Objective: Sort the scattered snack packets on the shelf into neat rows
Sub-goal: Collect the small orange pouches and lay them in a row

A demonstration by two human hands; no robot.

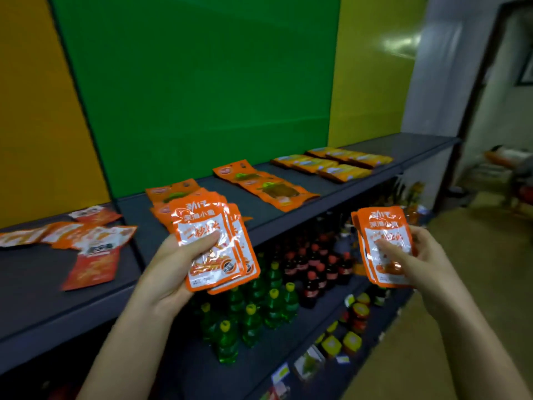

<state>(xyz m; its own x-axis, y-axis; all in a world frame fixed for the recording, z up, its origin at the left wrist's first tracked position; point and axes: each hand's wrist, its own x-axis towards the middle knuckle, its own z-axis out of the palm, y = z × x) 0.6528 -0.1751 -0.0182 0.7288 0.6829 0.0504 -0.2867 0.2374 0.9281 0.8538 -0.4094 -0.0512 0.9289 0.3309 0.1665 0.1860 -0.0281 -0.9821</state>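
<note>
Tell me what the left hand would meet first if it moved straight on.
Probably the orange-and-green packets on the shelf, just beyond the packet stack that the left hand holds; depth is unclear.

Green panel [196,82] centre-back, yellow panels [34,111] flanking. Dark grey shelf [403,145], long, running rightward. White pillar [438,82], glare patch high up. Olive-tan floor [476,255]. Dark door frame [473,116] at right; possibly a framed picture [527,72] beyond, blurred.

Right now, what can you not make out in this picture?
Head view: the left hand holds a stack; its front packet hides the count.
Head view: the right hand holds a bundle; its thumb covers the print.
Head view: loose packets at far left; blurred, cut by the frame edge.
Head view: bottles below; dark, labels too small.
</note>
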